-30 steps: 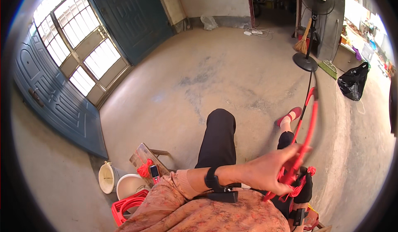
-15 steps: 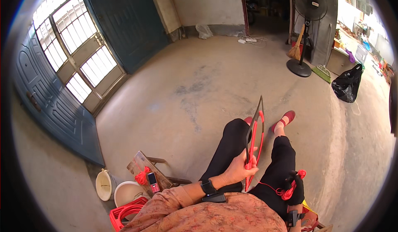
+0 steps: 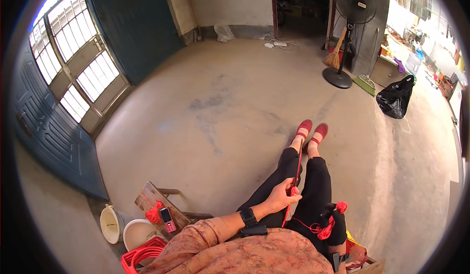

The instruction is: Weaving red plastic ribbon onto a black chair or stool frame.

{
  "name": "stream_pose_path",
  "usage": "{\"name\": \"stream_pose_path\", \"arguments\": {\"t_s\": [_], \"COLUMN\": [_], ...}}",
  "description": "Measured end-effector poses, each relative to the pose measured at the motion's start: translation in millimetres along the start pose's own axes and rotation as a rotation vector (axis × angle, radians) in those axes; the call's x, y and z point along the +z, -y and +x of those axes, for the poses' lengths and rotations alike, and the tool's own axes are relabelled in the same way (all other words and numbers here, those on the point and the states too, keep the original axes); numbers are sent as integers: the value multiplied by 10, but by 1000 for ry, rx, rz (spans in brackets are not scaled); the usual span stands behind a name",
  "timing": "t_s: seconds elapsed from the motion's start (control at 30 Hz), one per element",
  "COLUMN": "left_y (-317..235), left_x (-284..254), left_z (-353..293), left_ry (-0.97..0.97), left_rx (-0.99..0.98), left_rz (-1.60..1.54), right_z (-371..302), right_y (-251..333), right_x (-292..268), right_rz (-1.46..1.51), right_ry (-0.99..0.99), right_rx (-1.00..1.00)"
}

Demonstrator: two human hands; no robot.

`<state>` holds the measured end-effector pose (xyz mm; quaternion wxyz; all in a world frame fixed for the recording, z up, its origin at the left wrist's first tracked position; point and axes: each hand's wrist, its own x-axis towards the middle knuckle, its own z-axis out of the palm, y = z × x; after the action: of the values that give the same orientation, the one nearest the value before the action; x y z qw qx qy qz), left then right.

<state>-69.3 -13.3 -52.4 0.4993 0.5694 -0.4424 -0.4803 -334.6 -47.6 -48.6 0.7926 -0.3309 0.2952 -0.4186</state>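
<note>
My left hand (image 3: 280, 197) is closed around a thin dark frame (image 3: 298, 164), partly wrapped in red cord and now seen edge-on over my legs. My right hand (image 3: 338, 229), in a black glove, grips a bundle of red cord (image 3: 324, 232); part of it sticks out above the fingers. A single strand runs across my lap from this bundle toward the frame. To my left, a small wooden stool (image 3: 159, 200) carries a loose hank of red cord (image 3: 154, 212) and a red mobile phone (image 3: 168, 219).
Two pale buckets, one a white bucket (image 3: 113, 224), stand beside the stool, near red cord-wrapped frames (image 3: 142, 255). A standing fan (image 3: 338, 78), a straw broom (image 3: 335, 57), a green broom (image 3: 364, 84) and a black plastic bag (image 3: 395, 98) are at the far right. A blue door (image 3: 58, 127) stands left.
The frame has turned from a slanted view to nearly edge-on, still in my left hand. My feet have come together and my legs have straightened. The view has shifted slightly right.
</note>
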Motion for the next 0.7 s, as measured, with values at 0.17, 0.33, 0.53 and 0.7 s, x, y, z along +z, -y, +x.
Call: {"name": "stream_pose_path", "arguments": {"t_s": [0.17,0.33,0.53,0.7], "left_y": [-81,-98,-43,-552], "left_x": [4,-26,-89,-419], "left_z": [32,74,31,-71], "left_ry": [8,56,9,-95], "left_rx": [26,90,-93,-207], "left_rz": [2,-105,-226,-169], "right_z": [-84,-124,-65,155], "right_y": [119,173,206,391], "right_x": [194,304,309,516], "right_rz": [-34,65,-9,7], "right_ry": [-29,11,-60,-313], "right_rx": [55,69,156,210]}}
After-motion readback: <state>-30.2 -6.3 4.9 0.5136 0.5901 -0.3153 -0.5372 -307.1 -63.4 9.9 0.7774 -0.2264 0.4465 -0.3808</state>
